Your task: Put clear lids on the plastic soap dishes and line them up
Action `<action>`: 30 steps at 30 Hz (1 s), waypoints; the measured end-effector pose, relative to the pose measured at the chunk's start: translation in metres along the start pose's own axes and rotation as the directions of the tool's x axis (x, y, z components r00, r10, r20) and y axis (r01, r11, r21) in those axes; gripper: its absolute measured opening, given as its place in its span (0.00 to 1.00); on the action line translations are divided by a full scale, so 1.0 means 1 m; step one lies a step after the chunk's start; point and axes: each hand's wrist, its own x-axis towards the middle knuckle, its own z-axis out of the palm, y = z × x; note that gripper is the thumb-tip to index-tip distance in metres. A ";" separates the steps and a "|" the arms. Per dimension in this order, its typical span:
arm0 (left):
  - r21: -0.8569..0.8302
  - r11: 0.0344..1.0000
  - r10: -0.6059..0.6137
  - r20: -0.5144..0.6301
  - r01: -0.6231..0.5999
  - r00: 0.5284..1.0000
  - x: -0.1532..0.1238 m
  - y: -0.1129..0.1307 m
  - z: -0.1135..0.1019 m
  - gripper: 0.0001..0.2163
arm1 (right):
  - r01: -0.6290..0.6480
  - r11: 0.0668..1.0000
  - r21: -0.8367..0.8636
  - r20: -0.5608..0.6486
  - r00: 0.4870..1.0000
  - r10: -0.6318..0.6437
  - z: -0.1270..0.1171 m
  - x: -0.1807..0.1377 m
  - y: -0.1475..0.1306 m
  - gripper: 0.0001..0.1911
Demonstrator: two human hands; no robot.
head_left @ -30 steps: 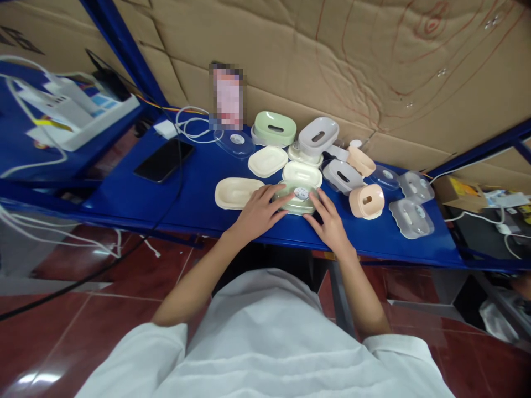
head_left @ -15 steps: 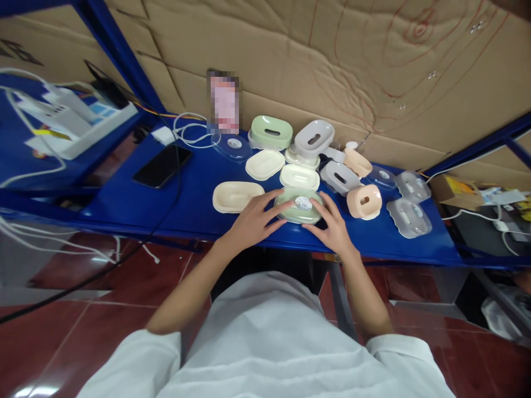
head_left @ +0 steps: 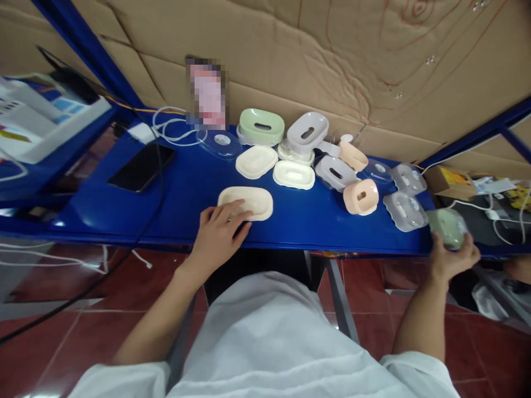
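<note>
Lying far left on the blue shelf (head_left: pixel 174 215): black phone (head_left: pixel 141 167), white cable (head_left: pixel 166 128) behind it. L hand (head_left: pixel 215 235) flat at front edge, fingers spread, tips touching a cream tray (head_left: pixel 245 202). Behind it: more cream, green, grey and peach soap boxes. R hand (head_left: pixel 450 257) off the shelf's right end, fingers curled round a green box (head_left: pixel 447 228), held clear of the shelf.
</note>
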 end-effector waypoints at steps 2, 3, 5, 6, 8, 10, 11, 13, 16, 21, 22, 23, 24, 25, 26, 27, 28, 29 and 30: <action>-0.047 0.997 0.067 0.055 -0.064 0.996 0.004 0.011 0.002 0.13 | 0.014 1.000 0.010 0.096 0.995 -0.015 0.011 -0.004 0.003 0.44; -0.070 0.993 0.099 0.085 -0.093 0.991 0.006 0.015 0.003 0.14 | 0.034 0.999 0.019 0.126 0.991 -0.036 0.014 -0.005 0.000 0.43; -0.103 0.986 0.143 0.126 -0.131 0.982 0.009 0.022 0.005 0.15 | 0.070 0.997 0.030 0.162 0.984 -0.074 0.018 -0.008 -0.011 0.43; -0.116 0.983 0.155 0.132 -0.140 0.979 0.009 0.024 0.006 0.15 | 0.086 0.996 0.033 0.169 0.981 -0.090 0.017 -0.008 -0.020 0.43; -0.147 0.979 0.159 0.114 -0.142 0.981 0.009 0.024 0.008 0.15 | 0.118 0.992 0.040 0.150 0.981 -0.122 0.014 -0.011 -0.043 0.42; -0.174 0.976 0.142 0.078 -0.127 0.987 0.009 0.023 0.010 0.14 | 0.194 0.977 0.087 0.155 0.966 -0.206 0.010 -0.016 -0.078 0.36; -0.180 0.977 0.124 0.063 -0.110 0.990 0.009 0.021 0.010 0.15 | 0.252 0.959 0.128 0.184 0.944 -0.272 0.008 -0.020 -0.100 0.32; -0.179 0.982 0.071 0.065 -0.059 0.995 0.010 0.019 0.011 0.18 | 0.405 0.870 0.279 0.351 0.800 -0.486 0.007 -0.028 -0.148 0.27; -0.206 0.978 0.022 0.124 0.004 0.992 0.011 0.016 0.011 0.23 | 0.474 0.794 0.380 0.459 0.649 -0.607 0.012 -0.037 -0.213 0.22; -0.343 0.938 0.008 0.154 0.046 0.988 0.011 0.014 0.008 0.27 | 0.500 0.677 0.540 0.388 0.565 -0.728 0.006 -0.051 -0.285 0.15; -0.360 0.931 -0.001 0.156 0.058 0.988 0.010 0.014 0.008 0.28 | 0.502 0.644 0.577 0.357 0.554 -0.752 0.000 -0.057 -0.298 0.14; -0.372 0.926 -0.010 0.159 0.069 0.987 0.009 0.014 0.009 0.30 | 0.501 0.608 0.616 0.331 0.535 -0.777 -0.007 -0.065 -0.313 0.15; -0.381 0.921 -0.019 0.161 0.080 0.987 0.008 0.014 0.009 0.31 | 0.497 0.568 0.657 0.313 0.505 -0.804 -0.014 -0.073 -0.328 0.15; -0.389 0.917 -0.026 0.161 0.087 0.987 0.007 0.013 0.010 0.33 | 0.487 0.527 0.696 0.302 0.468 -0.831 -0.020 -0.082 -0.343 0.16; -0.394 0.915 -0.027 0.155 0.087 0.988 0.006 0.013 0.011 0.34 | 0.474 0.486 0.734 0.294 0.424 -0.857 -0.026 -0.091 -0.358 0.16; -0.396 0.915 -0.022 0.140 0.076 0.990 0.005 0.012 0.013 0.35 | 0.460 0.447 0.767 0.284 0.381 -0.880 -0.030 -0.100 -0.372 0.16; -0.392 0.918 -0.011 0.117 0.057 0.993 0.005 0.011 0.014 0.35 | 0.447 0.409 0.796 0.269 0.343 -0.900 -0.032 -0.107 -0.385 0.16; -0.384 0.923 0.005 0.091 0.030 0.996 0.005 0.010 0.015 0.33 | 0.436 0.375 0.818 0.254 0.312 -0.916 -0.032 -0.114 -0.395 0.16; -0.375 0.927 0.025 0.066 0.002 0.997 0.005 0.009 0.016 0.32 | 0.426 0.348 0.835 0.239 0.288 -0.927 -0.032 -0.119 -0.404 0.16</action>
